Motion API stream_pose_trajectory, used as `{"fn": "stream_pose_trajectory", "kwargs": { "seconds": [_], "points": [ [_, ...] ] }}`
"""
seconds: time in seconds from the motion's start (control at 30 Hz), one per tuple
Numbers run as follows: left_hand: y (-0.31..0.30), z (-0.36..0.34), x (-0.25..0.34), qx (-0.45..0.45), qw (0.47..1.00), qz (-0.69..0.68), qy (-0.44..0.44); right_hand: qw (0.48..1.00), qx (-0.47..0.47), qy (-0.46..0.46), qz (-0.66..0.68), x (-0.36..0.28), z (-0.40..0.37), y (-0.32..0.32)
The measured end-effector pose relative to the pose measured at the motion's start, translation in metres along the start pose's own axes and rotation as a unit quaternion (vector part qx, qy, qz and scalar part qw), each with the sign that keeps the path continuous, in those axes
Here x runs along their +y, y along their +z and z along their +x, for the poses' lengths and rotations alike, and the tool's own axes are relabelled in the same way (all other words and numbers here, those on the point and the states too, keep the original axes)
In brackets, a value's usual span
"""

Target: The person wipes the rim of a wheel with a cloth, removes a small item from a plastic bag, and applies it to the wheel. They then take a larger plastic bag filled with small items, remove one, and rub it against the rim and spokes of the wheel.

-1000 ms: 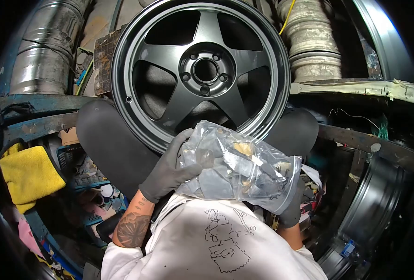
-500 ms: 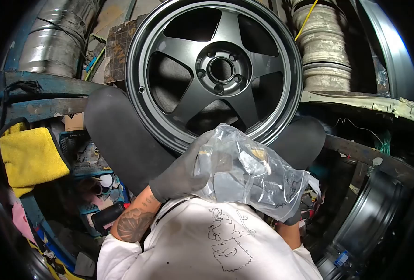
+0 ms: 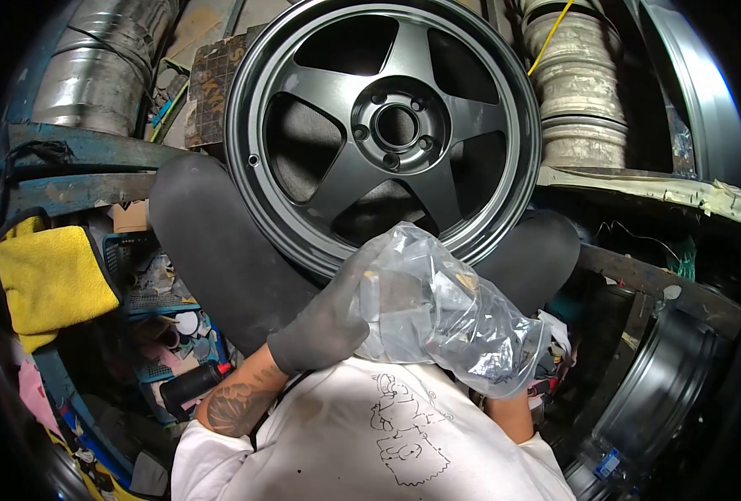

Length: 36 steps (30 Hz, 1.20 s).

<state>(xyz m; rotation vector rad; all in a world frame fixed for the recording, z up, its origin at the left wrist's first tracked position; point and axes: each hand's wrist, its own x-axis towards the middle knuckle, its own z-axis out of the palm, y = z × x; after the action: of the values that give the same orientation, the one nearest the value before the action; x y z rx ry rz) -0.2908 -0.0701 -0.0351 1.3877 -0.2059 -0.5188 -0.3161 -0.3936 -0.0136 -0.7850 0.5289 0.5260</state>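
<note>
A clear plastic bag (image 3: 437, 292) is in front of my chest, with several small grey, white and yellowish pieces showing through it. My left hand (image 3: 328, 321), in a dark grey glove, grips the bag's left side with closed fingers. The gloved right hand (image 3: 491, 355) reaches into the bag's mouth from the right; glare and folds of plastic hide its fingers. Just beyond the bag, a dark grey five-spoke wheel rim (image 3: 424, 200) leans face up between my legs.
A yellow towel (image 3: 57, 280) hangs at the left, above blue baskets (image 3: 149, 305) of small clutter. A black bottle (image 3: 191, 391) lies near my left forearm. Worn rims (image 3: 583, 92) are stacked at the back right, and another dark rim (image 3: 658, 392) stands at the lower right.
My right hand has moved from outside the bag's right end into its mouth. The bag's right end has opened out around it. My left hand keeps its grip.
</note>
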Motion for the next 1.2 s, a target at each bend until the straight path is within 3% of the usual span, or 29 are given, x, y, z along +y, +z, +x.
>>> {"fn": "stream_pose_trajectory", "kwargs": {
  "seconds": [0.33, 0.67, 1.2],
  "points": [
    [0.001, 0.001, -0.012, 0.042, 0.996, 0.074, -0.007, 1.000, 0.014, -0.002, -0.005, 0.004, -0.015, -0.014],
    [0.002, 0.001, -0.005, 0.033, 0.999, 0.029, -0.028, 1.000, 0.006, 0.005, -0.006, 0.011, -0.009, -0.013],
    [0.007, -0.002, -0.012, 0.097, 0.988, 0.116, -0.015, 1.000, -0.012, 0.019, 0.013, 0.028, 0.005, -0.014]
  ]
}}
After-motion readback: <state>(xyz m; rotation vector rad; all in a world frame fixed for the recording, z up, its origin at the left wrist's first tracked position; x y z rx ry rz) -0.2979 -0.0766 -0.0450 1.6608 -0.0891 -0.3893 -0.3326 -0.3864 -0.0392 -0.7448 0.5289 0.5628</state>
